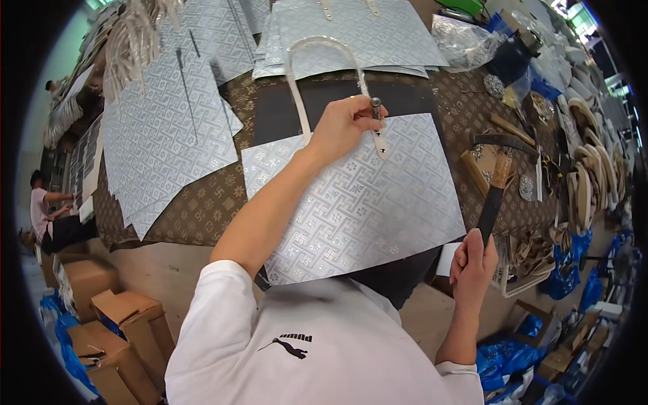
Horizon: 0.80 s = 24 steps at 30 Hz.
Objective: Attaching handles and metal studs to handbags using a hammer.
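Observation:
A silver patterned bag panel (371, 202) lies in front of me, its far part over a dark board (405, 100). A pale looped bag handle (290, 64) arches beyond its far edge, and one end with small dark rivet holes or studs rests on the panel. My left hand (337, 129) is closed around a short metal punch (376, 105), upright over that handle end. To the right, my right hand (474, 264) grips the dark lower shaft of a hammer (501, 169), whose head is raised beside the panel, apart from the punch.
Silver panels (169, 128) are stacked at left, with another stack (351, 40) at the back. Clear-wrapped handles (131, 50) lie at far left. A dark blue bottle (516, 57) and loose tools stand at right. Cardboard boxes (128, 317) are on the floor; a person (44, 209) sits far left.

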{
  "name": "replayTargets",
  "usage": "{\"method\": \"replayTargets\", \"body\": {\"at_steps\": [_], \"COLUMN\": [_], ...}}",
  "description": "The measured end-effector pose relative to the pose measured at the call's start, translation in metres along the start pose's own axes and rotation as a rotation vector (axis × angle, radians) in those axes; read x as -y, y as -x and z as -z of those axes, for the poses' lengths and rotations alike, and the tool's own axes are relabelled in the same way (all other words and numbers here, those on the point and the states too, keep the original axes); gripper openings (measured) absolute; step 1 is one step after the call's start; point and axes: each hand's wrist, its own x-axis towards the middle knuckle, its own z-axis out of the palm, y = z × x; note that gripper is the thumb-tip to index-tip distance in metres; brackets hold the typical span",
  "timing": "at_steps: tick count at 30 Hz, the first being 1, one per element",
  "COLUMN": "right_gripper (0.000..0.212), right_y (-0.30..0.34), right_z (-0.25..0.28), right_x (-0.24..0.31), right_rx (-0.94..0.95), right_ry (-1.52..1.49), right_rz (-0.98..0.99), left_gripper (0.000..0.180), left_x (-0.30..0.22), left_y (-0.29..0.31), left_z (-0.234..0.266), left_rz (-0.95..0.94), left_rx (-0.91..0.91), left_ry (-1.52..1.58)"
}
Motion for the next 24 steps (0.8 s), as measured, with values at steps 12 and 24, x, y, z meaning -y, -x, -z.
{"method": "replayTargets", "body": {"at_steps": [12,24], "right_gripper": [0.024,0.023], "right_y": [-0.012,-0.016], "right_z": [-0.001,-0.008], "right_x": [0.071,0.041], "right_rx": [-0.036,0.148], "right_ry": [-0.135,0.287], "right_rz": [0.388,0.127], "left_gripper": [0.019,0.018], "left_x": [0.009,0.004], "left_y": [-0.003,0.007], "left_z": [-0.011,-0.012], "left_rz": [-0.073,0.011], "left_rx": [0.056,0.043], "left_ry": [-0.183,-0.013]}}
